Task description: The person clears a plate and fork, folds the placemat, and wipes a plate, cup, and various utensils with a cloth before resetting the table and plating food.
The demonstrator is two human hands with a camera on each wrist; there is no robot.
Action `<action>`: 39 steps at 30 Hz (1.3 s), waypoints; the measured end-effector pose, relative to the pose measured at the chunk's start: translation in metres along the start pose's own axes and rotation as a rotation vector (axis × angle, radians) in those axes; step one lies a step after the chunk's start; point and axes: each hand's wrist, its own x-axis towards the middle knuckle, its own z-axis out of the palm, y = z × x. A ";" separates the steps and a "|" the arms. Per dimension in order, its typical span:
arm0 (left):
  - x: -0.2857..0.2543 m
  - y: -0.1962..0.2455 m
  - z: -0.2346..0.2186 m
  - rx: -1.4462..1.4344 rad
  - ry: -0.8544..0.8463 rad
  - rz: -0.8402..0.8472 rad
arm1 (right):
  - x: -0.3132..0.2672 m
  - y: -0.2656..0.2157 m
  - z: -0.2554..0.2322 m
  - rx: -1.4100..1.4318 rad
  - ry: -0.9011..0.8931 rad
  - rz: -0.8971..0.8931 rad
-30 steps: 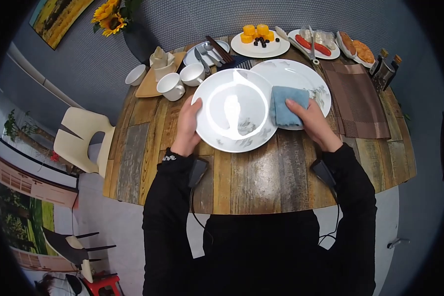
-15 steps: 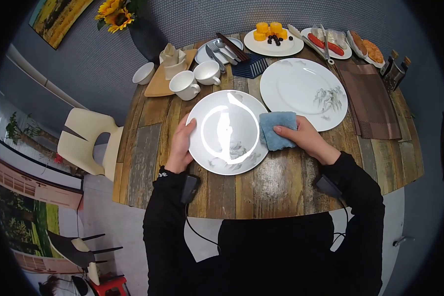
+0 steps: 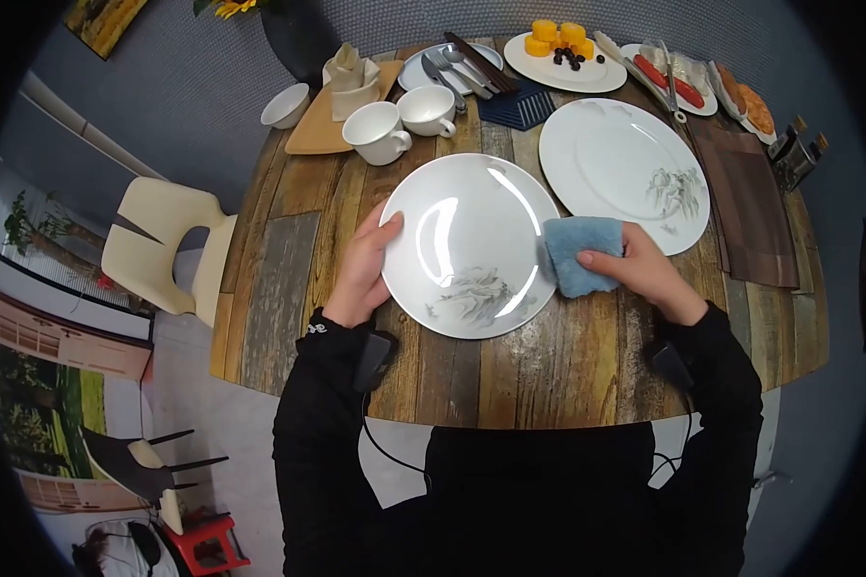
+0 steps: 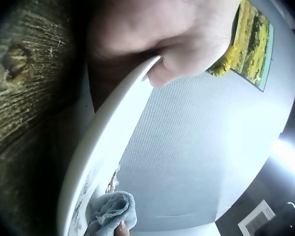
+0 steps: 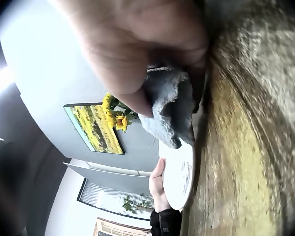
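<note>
A white plate [image 3: 471,231] with a grey landscape print is held over the near middle of the table, tilted in the left wrist view. My left hand [image 3: 361,264] grips its left rim, thumb on the upper face and fingers underneath. On the opposite side, my right hand [image 3: 649,274] pinches a folded blue cloth [image 3: 585,252] with the thumb on top; the cloth lies against the plate's right rim. In the right wrist view the cloth [image 5: 167,105] bunches between thumb and fingers. A larger white plate [image 3: 616,159] with a similar print rests behind the cloth.
Two white cups [image 3: 377,133] stand behind the held plate, near a wooden tray [image 3: 303,137] with a folded napkin. Farther back are a plate of cutlery, a fruit plate [image 3: 524,69] and a sausage plate [image 3: 707,104]. A brown placemat [image 3: 746,207] lies right, beside dark bottles [image 3: 794,159].
The held plate first came nearer and away from the larger plate, then shifted right with less glare on it. The cloth moved along at its right rim. The head view has shifted.
</note>
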 end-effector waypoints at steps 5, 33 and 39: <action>0.000 0.000 0.000 -0.073 0.002 -0.030 | 0.002 -0.017 -0.017 -0.143 -0.064 -0.175; 0.005 -0.010 -0.001 0.092 0.059 0.071 | 0.035 -0.034 0.053 -0.641 -0.714 -0.481; 0.004 -0.010 -0.001 0.101 0.054 0.057 | 0.075 -0.032 0.039 -0.871 -0.341 -0.622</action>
